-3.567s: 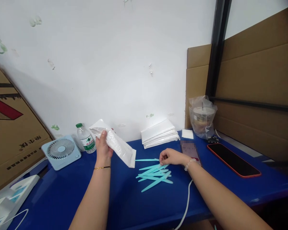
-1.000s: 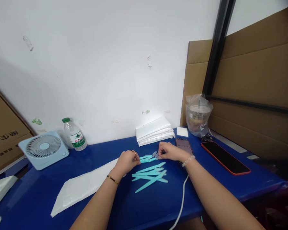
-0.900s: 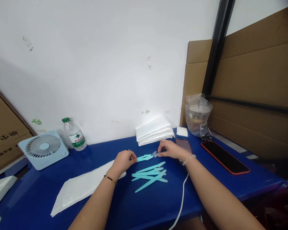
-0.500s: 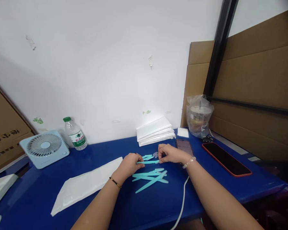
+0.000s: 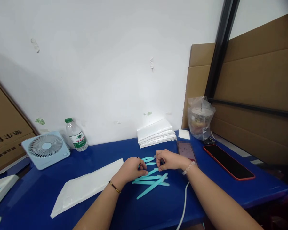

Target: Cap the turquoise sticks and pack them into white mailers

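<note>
My left hand (image 5: 133,168) pinches the left end of a slim turquoise eyebrow razor (image 5: 153,171) at the back of a loose pile. My right hand (image 5: 170,160) has its thumb and fingertips closed at the razor's other end. Just in front, several more turquoise razors (image 5: 150,187) lie crossed over each other. Behind my fingers, other razors (image 5: 147,159) are set out roughly side by side, partly covered by my hands. A flat white padded mailer (image 5: 88,185) lies left of my left hand.
A stack of white mailers (image 5: 156,133) stands against the wall. On the right are a phone with a timer (image 5: 185,150), a red-edged phone (image 5: 228,161), a bagged drink cup (image 5: 200,119) and a white cable (image 5: 184,204). A fan (image 5: 46,148) and water bottle (image 5: 77,135) stand left.
The razor held between both hands now lies on the table with the rear ones. Both hands have come slightly nearer, onto another razor from the front pile.
</note>
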Tool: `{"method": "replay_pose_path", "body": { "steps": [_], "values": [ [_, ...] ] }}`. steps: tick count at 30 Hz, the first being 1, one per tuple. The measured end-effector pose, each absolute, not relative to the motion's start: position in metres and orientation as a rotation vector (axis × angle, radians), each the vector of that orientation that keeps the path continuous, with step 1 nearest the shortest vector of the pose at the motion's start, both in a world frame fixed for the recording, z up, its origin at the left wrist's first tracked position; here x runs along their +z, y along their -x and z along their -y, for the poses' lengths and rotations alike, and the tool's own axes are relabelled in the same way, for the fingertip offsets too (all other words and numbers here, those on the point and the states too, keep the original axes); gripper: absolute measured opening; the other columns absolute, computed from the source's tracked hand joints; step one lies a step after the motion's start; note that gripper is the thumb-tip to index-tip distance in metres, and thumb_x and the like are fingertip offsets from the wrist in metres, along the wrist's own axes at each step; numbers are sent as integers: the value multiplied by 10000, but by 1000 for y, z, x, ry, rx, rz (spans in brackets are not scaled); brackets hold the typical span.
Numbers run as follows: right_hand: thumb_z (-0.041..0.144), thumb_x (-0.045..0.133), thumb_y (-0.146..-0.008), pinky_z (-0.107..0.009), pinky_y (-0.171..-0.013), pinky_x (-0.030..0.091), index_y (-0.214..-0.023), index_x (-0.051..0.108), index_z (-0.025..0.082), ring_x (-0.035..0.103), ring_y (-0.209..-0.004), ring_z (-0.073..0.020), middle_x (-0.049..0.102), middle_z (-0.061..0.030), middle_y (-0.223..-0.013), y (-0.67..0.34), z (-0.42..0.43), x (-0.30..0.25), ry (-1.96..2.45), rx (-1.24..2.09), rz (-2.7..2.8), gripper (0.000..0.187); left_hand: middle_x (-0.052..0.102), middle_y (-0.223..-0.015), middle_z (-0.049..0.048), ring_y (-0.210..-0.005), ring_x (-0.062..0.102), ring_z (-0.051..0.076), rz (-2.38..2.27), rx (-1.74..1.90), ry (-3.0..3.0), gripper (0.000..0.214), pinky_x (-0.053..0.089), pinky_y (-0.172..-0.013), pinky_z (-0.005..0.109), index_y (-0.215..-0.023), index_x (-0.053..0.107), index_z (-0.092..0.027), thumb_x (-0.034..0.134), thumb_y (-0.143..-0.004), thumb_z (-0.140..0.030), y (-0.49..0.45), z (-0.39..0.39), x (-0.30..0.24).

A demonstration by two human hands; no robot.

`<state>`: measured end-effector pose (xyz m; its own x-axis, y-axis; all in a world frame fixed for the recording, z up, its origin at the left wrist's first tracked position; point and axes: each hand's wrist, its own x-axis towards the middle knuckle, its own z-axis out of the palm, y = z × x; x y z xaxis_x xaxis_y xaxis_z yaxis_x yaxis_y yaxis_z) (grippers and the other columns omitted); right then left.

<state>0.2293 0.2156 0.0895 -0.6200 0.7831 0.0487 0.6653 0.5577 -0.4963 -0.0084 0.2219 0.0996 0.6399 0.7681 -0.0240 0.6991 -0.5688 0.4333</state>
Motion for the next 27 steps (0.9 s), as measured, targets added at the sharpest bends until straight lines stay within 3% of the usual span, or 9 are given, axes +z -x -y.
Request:
{"method": "replay_pose_path", "body": {
  "steps": [4, 8, 14, 19, 24, 27],
  "values": [
    [245, 681, -714, -313, -819, 342, -721, 659, 210, 522, -812, -162, 548, -2, -878, -232, -214, 96, 1330, 591, 2420, 42, 656, -709, 13, -641, 548, 155, -1270, 242, -2520, 196, 317, -558, 250, -697, 653, -209, 521, -773, -332, 6, -223, 99],
    [218, 651, -737, -292, -789, 359, -722, 636, 198, 524, -843, -171, 556, -13, -876, -236, -211, 103, 1369, 576, 2318, 30, 665, -810, 30, -727, 565, 171, -1269, 359, -2563, 201, 345, -614, 256, -779, 654, -210, 500, -792, -338, 8, -225, 101],
    [276, 671, -730, -260, -717, 385, -744, 655, 185, 524, -789, -156, 547, -22, -865, -243, -220, 97, 1333, 595, 2283, 94, 657, -792, 14, -719, 564, 163, -1305, 272, -2509, 179, 351, -598, 248, -776, 662, -213, 554, -768, -357, 16, -234, 98],
    [401, 730, -653, -236, -651, 395, -808, 688, 187, 520, -781, -154, 545, -21, -883, -251, -219, 97, 1247, 725, 2300, 268, 638, -869, 11, -790, 561, 170, -1311, 364, -2490, 268, 368, -632, 239, -865, 661, -227, 633, -696, -433, 22, -232, 101],
    [419, 784, -559, -217, -587, 377, -721, 712, 177, 512, -698, -133, 559, 5, -750, -243, -213, 95, 1047, 962, 2539, 301, 627, -752, -2, -642, 543, 125, -1075, 200, -2372, 389, 337, -519, 209, -832, 672, -205, 599, -687, -558, 6, -210, 107],
    [395, 756, -615, -215, -594, 378, -710, 703, 168, 514, -705, -130, 555, 3, -753, -240, -214, 93, 1028, 962, 2527, 251, 634, -696, -15, -596, 532, 109, -989, 128, -2373, 295, 317, -503, 203, -806, 674, -205, 601, -714, -476, -3, -202, 104]
  ]
}}
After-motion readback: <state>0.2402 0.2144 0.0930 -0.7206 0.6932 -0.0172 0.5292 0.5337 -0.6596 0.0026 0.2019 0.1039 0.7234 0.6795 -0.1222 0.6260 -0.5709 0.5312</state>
